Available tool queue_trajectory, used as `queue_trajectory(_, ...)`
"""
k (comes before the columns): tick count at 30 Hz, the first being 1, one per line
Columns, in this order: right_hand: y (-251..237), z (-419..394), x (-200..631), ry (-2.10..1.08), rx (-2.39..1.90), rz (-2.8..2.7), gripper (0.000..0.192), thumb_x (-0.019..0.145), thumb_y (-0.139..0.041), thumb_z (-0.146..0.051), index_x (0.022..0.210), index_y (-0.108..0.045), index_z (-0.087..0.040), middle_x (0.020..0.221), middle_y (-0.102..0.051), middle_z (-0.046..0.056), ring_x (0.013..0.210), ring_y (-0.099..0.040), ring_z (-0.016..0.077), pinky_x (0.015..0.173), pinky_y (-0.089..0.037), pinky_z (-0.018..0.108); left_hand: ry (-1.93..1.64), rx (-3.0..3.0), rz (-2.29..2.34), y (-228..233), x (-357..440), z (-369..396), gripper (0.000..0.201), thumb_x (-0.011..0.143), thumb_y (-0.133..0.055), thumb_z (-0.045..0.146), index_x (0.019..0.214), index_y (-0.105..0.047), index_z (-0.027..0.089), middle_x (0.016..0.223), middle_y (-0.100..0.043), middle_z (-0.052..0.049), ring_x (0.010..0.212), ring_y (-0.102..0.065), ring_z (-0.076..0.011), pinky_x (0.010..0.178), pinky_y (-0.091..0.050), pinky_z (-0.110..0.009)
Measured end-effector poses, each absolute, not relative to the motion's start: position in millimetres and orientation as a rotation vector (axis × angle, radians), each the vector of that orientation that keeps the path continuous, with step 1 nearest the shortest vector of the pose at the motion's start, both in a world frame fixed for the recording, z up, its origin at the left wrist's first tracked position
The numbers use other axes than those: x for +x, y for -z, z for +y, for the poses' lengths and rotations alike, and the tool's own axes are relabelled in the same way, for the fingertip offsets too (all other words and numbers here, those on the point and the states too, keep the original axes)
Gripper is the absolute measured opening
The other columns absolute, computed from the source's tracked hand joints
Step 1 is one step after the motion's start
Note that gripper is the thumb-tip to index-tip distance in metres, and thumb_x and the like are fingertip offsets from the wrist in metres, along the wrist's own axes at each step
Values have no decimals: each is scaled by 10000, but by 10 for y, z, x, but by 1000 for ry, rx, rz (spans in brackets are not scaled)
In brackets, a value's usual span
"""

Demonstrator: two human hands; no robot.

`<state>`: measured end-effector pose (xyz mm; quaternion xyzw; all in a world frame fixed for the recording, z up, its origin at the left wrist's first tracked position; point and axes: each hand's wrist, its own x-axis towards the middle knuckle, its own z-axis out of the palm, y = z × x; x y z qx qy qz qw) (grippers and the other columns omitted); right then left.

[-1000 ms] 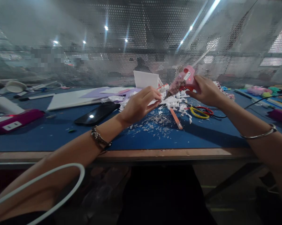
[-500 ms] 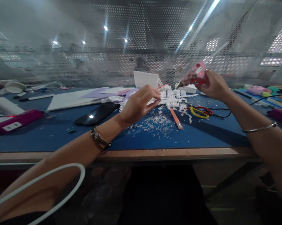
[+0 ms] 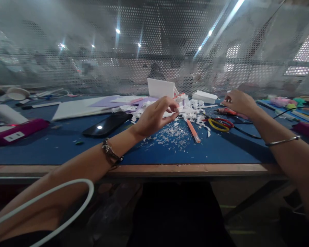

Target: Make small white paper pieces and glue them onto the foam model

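— Where do things stand at the blue table (image 3: pixel 67 147)?

— The left hand (image 3: pixel 154 116) has thumb and fingertips pressed together on a small white foam piece (image 3: pixel 175 110), pinched at the near edge of the model. Just beyond that pinch lies the heap of white scraps (image 3: pixel 192 113), with a white block (image 3: pixel 204 96) farther out and an upright white card (image 3: pixel 161 87) behind it.

— And the glue gun?

— The pink glue gun (image 3: pixel 227 111) lies flat on the table, directly under the right hand (image 3: pixel 238 101). That hand hovers over it with fingers loosely curled; I cannot tell whether it touches the gun. Just nearer than the gun sit the yellow-and-red scissors (image 3: pixel 218 123), and an orange strip (image 3: pixel 193 131) lies below the left hand's pinch.

— So how far along?

— My judgement: gluing on this piece looks done, and the pinch reads as holding it while the glue sets. The many loose scraps and uncut sheets (image 3: pixel 77 108) to the left of the pinch suggest plenty of assembly remains.
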<state>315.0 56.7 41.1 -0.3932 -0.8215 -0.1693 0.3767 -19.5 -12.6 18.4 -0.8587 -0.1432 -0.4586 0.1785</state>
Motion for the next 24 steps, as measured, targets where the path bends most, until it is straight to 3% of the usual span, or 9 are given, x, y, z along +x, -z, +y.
queue_trajectory(3, -502, 285, 2643, 452, -886, -2244, 260, 746, -559, -415, 763, -569, -155, 694, -550, 36, 606, -441, 88, 588, -319, 236, 1400, -2471, -401, -165, -159, -128, 157, 765, -549, 158, 897, -464, 151, 837, -574, -34, 703, -574, -92, 616, -547, -210)
queue_trajectory(6, -492, -86, 2169, 442, -617, -2331, 204, 777, -548, -365, 829, -544, -167, 717, -540, 14, 645, -483, 102, 617, -352, 237, 1467, -2495, -428, -147, -135, -126, 174, 752, -570, 172, 886, -461, 148, 809, -572, -15, 692, -582, -88, 609, -554, -208)
queue_trajectory(17, -264, -318, 1889, 403, -608, -2181, 184, 816, -511, -363, 819, -527, -179, 704, -530, -5, 610, -476, 89, 595, -345, 221, 1467, -2473, -374, -143, -86, -171, 189, 729, -595, 151, 867, -467, 131, 787, -563, -10, 679, -576, -79, 603, -554, -193)
queue_trajectory(24, -283, -333, 1884, 388, -586, -2195, 101, 820, -502, -261, 775, -535, -177, 694, -535, -9, 612, -482, 84, 578, -349, 209, 1488, -2471, -374, -145, -77, -190, 176, 730, -594, 171, 866, -484, 151, 770, -558, -8, 672, -572, -86, 599, -555, -198)
